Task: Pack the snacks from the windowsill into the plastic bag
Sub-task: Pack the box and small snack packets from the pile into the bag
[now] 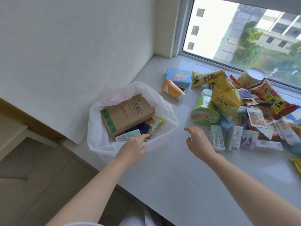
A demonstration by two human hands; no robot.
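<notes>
Snacks (226, 98) lie heaped on the windowsill (179, 176) right of the plastic bag (96, 136), which holds a brown box (127, 115). Your left hand (132, 150) seems to pinch the bag's near rim; your right hand (198, 139) hovers empty, fingers spread, beside the pile.

1 plastic bag (101, 144); 1 brown box (128, 113); 1 blue box (179, 77); 2 hands (133, 145) (197, 139).

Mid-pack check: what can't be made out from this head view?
- Bottom of the plastic bag: head view, hidden under the brown carton and packets.
- Lower layers of the snack pile: head view, buried under upper packets.
- Yellow packet: head view, cut off by the right edge.
- Print on the small cartons: head view, motion-blurred.
</notes>
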